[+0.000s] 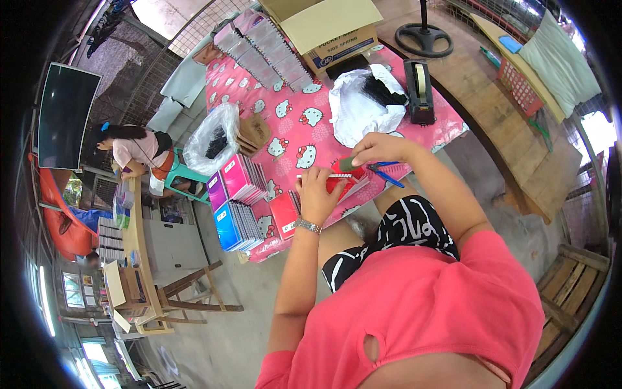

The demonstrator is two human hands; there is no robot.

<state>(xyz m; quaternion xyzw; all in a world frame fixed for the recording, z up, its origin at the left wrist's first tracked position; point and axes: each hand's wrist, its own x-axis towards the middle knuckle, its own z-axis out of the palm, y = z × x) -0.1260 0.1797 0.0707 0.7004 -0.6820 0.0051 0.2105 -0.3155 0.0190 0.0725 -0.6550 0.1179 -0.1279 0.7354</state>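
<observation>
My left hand lies over a small red notebook near the table's front edge, its fingers curled at the notebook's white edge. My right hand pinches a small dark green flat piece just above that notebook. Beside the right hand lie blue-handled pliers on the table. More red notebooks rest by my left wrist. Left of them stand stacks of spiral notebooks: blue, pink and purple.
The table has a pink cartoon-cat cover. On it are a white bag of black coils, a tape dispenser, stacked notebooks and a cardboard box. A clear plastic bag stands left. Another person sits farther left.
</observation>
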